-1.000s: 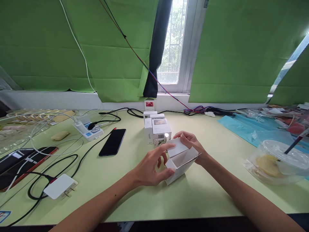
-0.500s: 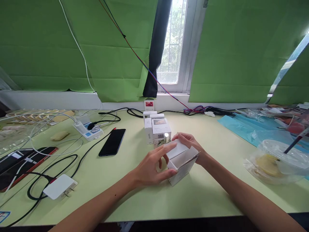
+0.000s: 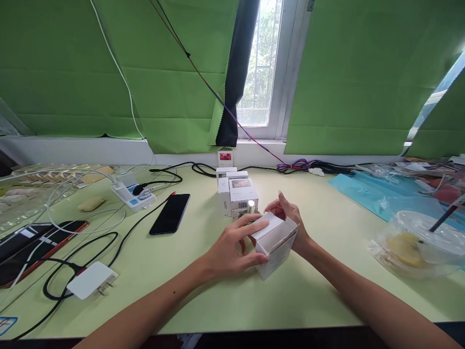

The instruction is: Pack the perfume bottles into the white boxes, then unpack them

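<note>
Steadying the open white carton at the table's near middle, my left hand pinches it between thumb and fingers; my right hand lies against its far side, thumb raised, its grip I can't tell; light, even pressure should spare the thin card and keep the flaps square; I count one carton here, one silver-capped bottle beyond, at least five boxes behind, one white charger, one lidded cup
</note>
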Available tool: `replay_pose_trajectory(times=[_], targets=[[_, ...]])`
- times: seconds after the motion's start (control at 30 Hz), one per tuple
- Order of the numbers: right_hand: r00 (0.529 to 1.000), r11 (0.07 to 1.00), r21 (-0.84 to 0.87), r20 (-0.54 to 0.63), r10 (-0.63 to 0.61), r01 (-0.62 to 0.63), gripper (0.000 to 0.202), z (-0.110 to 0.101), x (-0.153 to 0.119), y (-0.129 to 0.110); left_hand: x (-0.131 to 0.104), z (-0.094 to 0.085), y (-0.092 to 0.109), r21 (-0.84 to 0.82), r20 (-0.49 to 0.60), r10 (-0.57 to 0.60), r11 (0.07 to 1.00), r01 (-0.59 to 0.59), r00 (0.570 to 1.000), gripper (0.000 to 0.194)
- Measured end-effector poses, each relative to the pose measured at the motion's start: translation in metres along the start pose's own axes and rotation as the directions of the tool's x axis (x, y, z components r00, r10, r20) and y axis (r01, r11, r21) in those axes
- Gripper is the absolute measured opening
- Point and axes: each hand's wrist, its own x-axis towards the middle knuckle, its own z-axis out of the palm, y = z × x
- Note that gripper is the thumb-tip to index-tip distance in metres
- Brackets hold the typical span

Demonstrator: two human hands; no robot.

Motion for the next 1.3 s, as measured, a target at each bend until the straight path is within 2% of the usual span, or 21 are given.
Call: replay_pose_trajectory(times=[0.2, 0.33, 0.57, 0.7, 0.83, 1.03, 1.3], targets=[[0.987, 0.989, -0.071, -0.089, -0.136, 0.129, 0.06, 0.002, -0.004, 0.001, 0.001, 0.002, 0.004, -0.095, 0.024, -0.008, 0.995, 0.01, 1.0, 0.049], [0.965, 0.973, -0.142, -0.164, -0.205, 0.182, 0.06, 0.002, -0.006, 0.003, 0.002, 0.005, 0.005, -0.133, 0.027, 0.0, 0.991, 0.004, 1.0, 0.045], [0.928, 0.95, -0.206, -0.241, -0.283, 0.236, 0.061, 0.005, -0.01, 0.006, 0.001, 0.009, 0.003, -0.197, 0.072, 0.003, 0.98, 0.011, 0.997, 0.057], [0.919, 0.945, -0.222, -0.26, -0.295, 0.241, 0.06, 0.006, -0.011, 0.006, 0.001, 0.009, 0.006, -0.152, 0.099, -0.041, 0.987, 0.056, 0.994, 0.064], [0.911, 0.943, -0.227, -0.281, -0.301, 0.241, 0.06, 0.007, -0.011, 0.006, 0.001, 0.009, 0.007, -0.084, 0.093, -0.037, 0.995, 0.044, 0.995, 0.067], [0.911, 0.944, -0.234, -0.288, -0.295, 0.232, 0.06, 0.008, -0.011, 0.005, -0.001, 0.011, 0.007, -0.102, 0.109, -0.044, 0.993, 0.055, 0.993, 0.076], [0.899, 0.929, -0.263, -0.286, -0.333, 0.261, 0.062, 0.009, -0.012, 0.005, -0.001, 0.014, 0.007, -0.166, 0.132, 0.021, 0.986, 0.001, 0.991, 0.084]])
